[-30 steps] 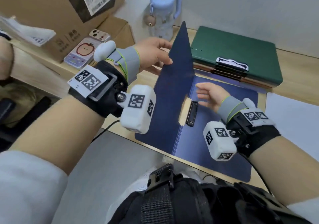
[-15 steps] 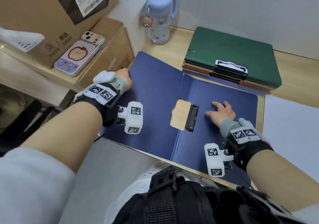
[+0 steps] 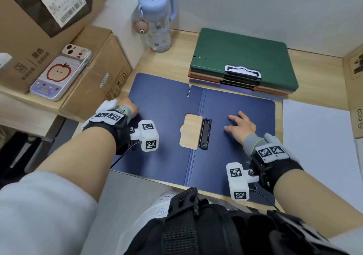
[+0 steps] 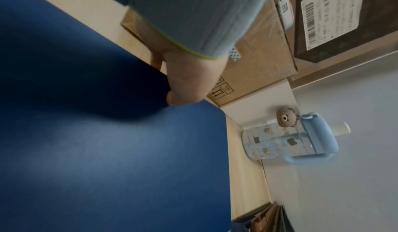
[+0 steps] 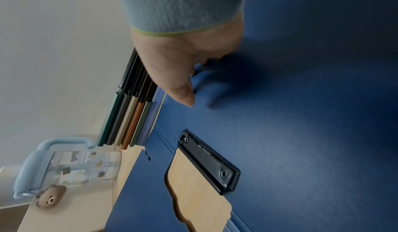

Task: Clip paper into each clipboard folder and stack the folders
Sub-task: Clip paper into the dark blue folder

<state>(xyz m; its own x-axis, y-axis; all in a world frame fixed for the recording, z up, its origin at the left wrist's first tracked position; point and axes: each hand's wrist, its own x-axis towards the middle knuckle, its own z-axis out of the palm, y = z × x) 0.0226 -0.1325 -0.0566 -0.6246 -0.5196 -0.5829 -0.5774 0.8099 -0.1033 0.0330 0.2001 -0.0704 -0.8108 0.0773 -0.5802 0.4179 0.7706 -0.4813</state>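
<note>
A dark blue clipboard folder (image 3: pixel 167 101) lies spread flat on the wooden desk, its black clip (image 3: pixel 205 134) at the middle fold beside a cut-out in the cover. No paper is in it. My left hand (image 3: pixel 129 108) is at the cover's left edge; in the left wrist view the thumb (image 4: pixel 183 92) lies on top and the fingers go down past the edge. My right hand (image 3: pixel 238 125) rests with spread fingers on the right panel (image 5: pixel 301 116). A stack of closed folders, green on top (image 3: pixel 243 58), sits behind. White paper (image 3: pixel 314 141) lies to the right.
A blue water bottle (image 3: pixel 157 19) with a bear charm stands at the back. Cardboard boxes (image 3: pixel 94 72) at the left carry a phone (image 3: pixel 60 72). Another box (image 3: pixel 355 82) borders the desk at the right. The desk's front edge runs under the folder.
The cover stood upright a second ago. My left hand swung it down to the left until it lay flat. My right hand settled flat on the right panel.
</note>
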